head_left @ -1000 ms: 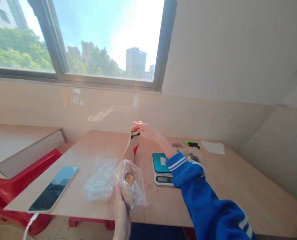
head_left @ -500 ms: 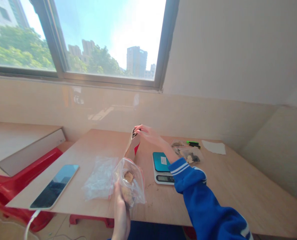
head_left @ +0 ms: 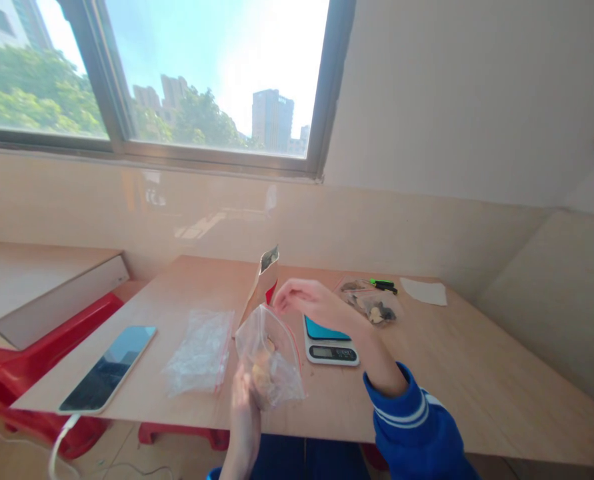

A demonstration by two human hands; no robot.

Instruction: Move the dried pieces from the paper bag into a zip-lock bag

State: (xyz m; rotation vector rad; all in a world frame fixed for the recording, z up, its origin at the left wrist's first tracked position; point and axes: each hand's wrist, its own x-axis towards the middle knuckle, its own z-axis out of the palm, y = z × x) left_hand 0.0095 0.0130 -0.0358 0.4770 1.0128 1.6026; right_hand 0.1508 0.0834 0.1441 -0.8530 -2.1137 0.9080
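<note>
My left hand (head_left: 244, 407) grips a clear zip bag (head_left: 271, 357) with brown pieces inside, held upright over the near edge of the wooden table (head_left: 477, 373). My right hand (head_left: 313, 301) hovers at the bag's open mouth, fingers curled and blurred; I cannot make out whether anything is in them. Just behind stands a brown paper pouch with red inside (head_left: 263, 285), its top open. A small digital scale with a teal platform (head_left: 329, 341) sits right of the bag.
An empty clear bag (head_left: 199, 350) lies left of the held one. A phone (head_left: 107, 367) with a cable lies at the table's left edge. Filled small bags (head_left: 374, 307), a green-black marker (head_left: 384, 285) and a white paper (head_left: 423, 291) lie at the back.
My right hand left the top of the paper pouch and drew back toward me to the mouth of the held bag. The left hand tilted the bag slightly rightward.
</note>
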